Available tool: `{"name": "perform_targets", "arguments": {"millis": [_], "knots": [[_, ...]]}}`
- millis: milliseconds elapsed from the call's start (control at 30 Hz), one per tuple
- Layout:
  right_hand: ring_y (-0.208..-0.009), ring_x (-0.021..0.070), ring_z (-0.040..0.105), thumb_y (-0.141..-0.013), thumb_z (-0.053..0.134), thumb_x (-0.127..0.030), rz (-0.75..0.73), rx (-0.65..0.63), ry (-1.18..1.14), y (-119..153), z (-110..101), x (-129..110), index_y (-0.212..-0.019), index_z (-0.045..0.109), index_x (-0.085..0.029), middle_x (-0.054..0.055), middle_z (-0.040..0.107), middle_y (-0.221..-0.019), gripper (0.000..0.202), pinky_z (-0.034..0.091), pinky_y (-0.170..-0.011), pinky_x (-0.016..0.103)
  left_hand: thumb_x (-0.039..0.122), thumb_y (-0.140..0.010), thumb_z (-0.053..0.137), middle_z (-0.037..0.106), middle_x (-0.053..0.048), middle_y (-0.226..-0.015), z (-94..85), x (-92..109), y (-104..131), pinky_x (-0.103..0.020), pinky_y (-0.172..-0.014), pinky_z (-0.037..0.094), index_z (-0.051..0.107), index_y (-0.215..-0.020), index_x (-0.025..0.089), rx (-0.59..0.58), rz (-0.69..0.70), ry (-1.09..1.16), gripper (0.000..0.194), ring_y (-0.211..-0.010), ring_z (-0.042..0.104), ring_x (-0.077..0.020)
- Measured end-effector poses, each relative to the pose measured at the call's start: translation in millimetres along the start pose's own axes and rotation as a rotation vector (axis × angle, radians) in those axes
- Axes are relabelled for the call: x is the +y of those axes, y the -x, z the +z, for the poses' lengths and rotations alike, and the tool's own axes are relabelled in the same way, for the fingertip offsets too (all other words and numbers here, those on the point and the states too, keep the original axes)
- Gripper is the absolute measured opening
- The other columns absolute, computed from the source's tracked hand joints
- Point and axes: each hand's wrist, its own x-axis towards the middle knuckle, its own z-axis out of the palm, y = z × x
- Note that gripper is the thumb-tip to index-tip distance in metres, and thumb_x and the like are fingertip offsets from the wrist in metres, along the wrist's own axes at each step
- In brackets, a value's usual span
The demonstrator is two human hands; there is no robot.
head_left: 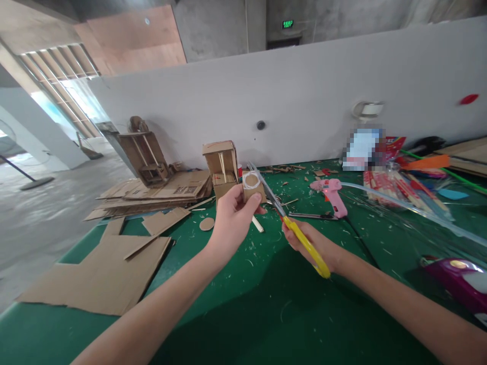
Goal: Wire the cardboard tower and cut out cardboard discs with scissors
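Note:
My left hand [236, 215] pinches a small cardboard piece [249, 193] that bears a white ring [251, 173]. In my right hand [310, 241] is a pair of scissors [306, 243] with yellow handles, its blades pointing up and to the left. The blades are right beside the cardboard piece's right edge; whether they touch it I cannot tell. Just behind my left hand stands an upright cardboard structure [220, 162] with thin sticks inside. A round cardboard disc [207, 224] lies to the left of my left hand on the green table.
A pink glue gun [333, 195] with a dark cord lies right of my hands, close to a box cutter [314, 216]. Cardboard sheets [102, 274] cover the left side, with another cardboard structure [146, 157] behind. Plastic-wrapped sticks [403, 192] and a purple device [454, 281] are far right.

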Motion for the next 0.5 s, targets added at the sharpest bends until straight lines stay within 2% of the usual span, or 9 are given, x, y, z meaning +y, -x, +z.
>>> {"name": "perform_targets", "arguments": {"millis": [133,267,333,500], "knots": [[-0.056,0.0104,0.033,-0.086,0.041,-0.065,0.017,0.016,-0.033,0.8,1.4,-3.4,-0.076,0.043,-0.021,-0.003,0.036,-0.069,0.045,0.032,-0.047,0.024,0.023,-0.083,0.057,0.06,-0.001,-0.07,-2.9,1.9,-2.0,-0.02,-0.054,0.041,0.058,-0.083,0.013,-0.032,-0.008,-0.013,0.01,-0.057,0.056,-0.0078],[-0.067,0.0133,0.043,-0.083,0.045,-0.066,-0.031,0.032,-0.08,3.8,2.5,-12.3,-0.082,0.043,-0.022,0.0,0.044,-0.078,0.044,0.043,-0.061,0.027,0.022,-0.083,0.056,0.059,0.0,-0.068,-3.0,4.0,-1.5,-0.02,-0.056,0.041,0.057,-0.082,0.014,-0.054,-0.006,-0.019,0.009,-0.056,0.055,-0.0077],[-0.07,0.0143,0.045,-0.083,0.046,-0.066,-0.036,0.046,-0.082,4.6,3.7,-13.2,-0.084,0.043,-0.023,0.001,0.046,-0.081,0.044,0.044,-0.064,0.028,0.022,-0.083,0.056,0.058,0.0,-0.068,-1.8,4.5,-0.3,-0.02,-0.058,0.043,0.057,-0.082,0.013,-0.059,-0.005,-0.014,0.009,-0.059,0.057,-0.008],[-0.061,0.0119,0.039,-0.085,0.042,-0.065,-0.003,0.102,-0.006,1.9,7.7,-0.5,-0.081,0.046,-0.021,0.0,0.044,-0.077,0.045,0.039,-0.054,0.026,0.022,-0.083,0.057,0.058,0.0,-0.074,0.8,4.4,1.3,-0.022,-0.062,0.045,0.057,-0.085,0.013,-0.051,-0.003,0.011,0.009,-0.063,0.06,-0.0093]]}}
